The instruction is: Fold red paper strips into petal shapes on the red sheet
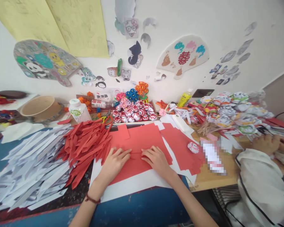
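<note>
A small folded piece of red paper [136, 154] lies in front of me on larger red sheets [144, 138]. My left hand [117, 162] pinches its left end with the fingertips, and my right hand [156, 161] presses and pinches its right end. Both hands rest low over the sheets, with fingers bent. Under the red sheets is white paper [142, 189]. Near my left hand lies a heap of folded red paper strips [85, 145], with a large heap of white paper strips [35, 164] further left.
Red-and-white paper flowers [134, 112] sit at the back, beside a white bottle [79, 111] and a round tub [40, 107]. At right are more red sheets [180, 146], many paper flowers [227, 112] and a yellow bottle [185, 97]. A co-worker's hands [269, 144] are at far right.
</note>
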Demonstrator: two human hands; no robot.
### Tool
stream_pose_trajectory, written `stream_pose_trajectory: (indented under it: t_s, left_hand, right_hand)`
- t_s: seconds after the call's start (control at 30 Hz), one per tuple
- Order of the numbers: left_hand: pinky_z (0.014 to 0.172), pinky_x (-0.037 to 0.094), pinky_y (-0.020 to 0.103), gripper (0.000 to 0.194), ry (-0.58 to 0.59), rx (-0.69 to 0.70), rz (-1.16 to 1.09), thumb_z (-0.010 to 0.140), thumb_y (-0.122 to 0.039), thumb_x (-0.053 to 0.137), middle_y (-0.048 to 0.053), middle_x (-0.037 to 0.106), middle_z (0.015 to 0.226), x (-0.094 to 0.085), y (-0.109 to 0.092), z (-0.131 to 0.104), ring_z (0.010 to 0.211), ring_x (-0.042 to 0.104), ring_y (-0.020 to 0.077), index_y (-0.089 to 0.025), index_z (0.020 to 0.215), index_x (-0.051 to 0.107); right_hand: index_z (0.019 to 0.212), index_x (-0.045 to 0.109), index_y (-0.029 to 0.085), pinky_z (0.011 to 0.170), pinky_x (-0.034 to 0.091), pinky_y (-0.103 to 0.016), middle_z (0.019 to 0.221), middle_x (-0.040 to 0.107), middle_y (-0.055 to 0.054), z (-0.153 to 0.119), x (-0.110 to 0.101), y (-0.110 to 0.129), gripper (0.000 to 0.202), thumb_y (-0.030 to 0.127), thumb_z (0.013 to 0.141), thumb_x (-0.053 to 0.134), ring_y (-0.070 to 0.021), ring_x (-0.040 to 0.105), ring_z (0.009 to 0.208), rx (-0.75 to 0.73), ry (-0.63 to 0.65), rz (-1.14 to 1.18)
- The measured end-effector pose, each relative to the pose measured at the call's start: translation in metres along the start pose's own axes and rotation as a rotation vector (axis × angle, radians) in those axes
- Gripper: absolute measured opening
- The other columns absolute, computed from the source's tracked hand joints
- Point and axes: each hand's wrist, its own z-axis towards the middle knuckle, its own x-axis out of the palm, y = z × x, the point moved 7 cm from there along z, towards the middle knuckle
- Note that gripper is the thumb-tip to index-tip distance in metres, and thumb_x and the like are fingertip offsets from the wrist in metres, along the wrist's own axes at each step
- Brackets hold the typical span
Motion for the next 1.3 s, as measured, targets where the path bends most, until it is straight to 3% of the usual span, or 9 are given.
stream_pose_trajectory:
  t_s: [0.27,0.5,0.77,1.3]
  left_hand:
    - [0.089,0.036,0.04,0.026,0.011,-0.156,-0.208,0.099,-0.021,0.04,0.004,0.068,0.124,-0.001,0.007,0.003,0.097,0.056,0.0205,-0.022,0.097,0.065]
    - [0.084,0.037,0.04,0.021,-0.025,-0.333,-0.336,0.097,-0.028,0.046,0.002,0.07,0.119,-0.002,0.012,0.005,0.096,0.054,0.0218,-0.024,0.092,0.066]
    - [0.083,0.036,0.041,0.016,-0.057,-0.498,-0.361,0.092,-0.029,0.054,-0.001,0.067,0.121,0.0,0.014,0.005,0.099,0.052,0.0228,-0.024,0.081,0.064]
    - [0.079,0.037,0.041,0.011,-0.056,-0.546,-0.337,0.088,-0.026,0.056,0.001,0.065,0.12,0.003,0.013,0.008,0.103,0.052,0.025,-0.023,0.078,0.06]
  right_hand:
    - [0.099,0.068,0.023,0.078,0.043,-0.034,0.094,0.071,-0.004,0.004,-0.001,0.001,0.021,0.023,0.1,0.047,-0.0202,0.053,0.083,0.051,-0.003,0.016]
    - [0.088,0.065,0.023,0.08,0.045,-0.034,0.085,0.066,-0.003,0.01,0.004,-0.003,0.013,0.018,0.094,0.054,-0.0196,0.056,0.081,0.157,-0.012,0.062]
    - [0.083,0.058,0.021,0.076,0.046,-0.029,0.095,0.061,-0.002,0.01,0.001,-0.007,0.009,0.014,0.089,0.058,-0.0169,0.059,0.083,0.21,-0.067,0.194]
    - [0.08,0.054,0.021,0.068,0.047,-0.029,0.1,0.055,-0.004,0.007,0.009,-0.009,0.01,0.013,0.085,0.058,-0.0167,0.058,0.077,0.335,-0.134,0.216]
